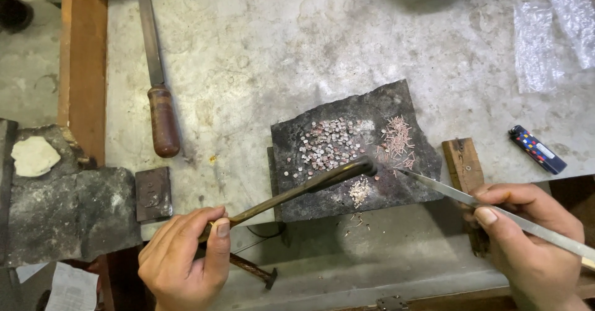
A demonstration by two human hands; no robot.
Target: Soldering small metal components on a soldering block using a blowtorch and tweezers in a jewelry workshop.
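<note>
On the dark slab [347, 144] in the middle of the table [260, 51] lie small round bits [325, 145] and thin pink sticks [396, 140]. The left hand [186, 258] is closed round a bent pipe [297, 190]. The right hand [533, 243] pinches long tweezers [458, 196], cut off at the edge. Their tip is too small to make out.

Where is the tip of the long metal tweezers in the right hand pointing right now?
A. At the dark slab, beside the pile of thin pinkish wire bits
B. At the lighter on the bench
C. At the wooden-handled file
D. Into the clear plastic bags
A: the right hand holds the tweezers, whose tip meets the dark slab just below the pinkish wire bits.
</note>
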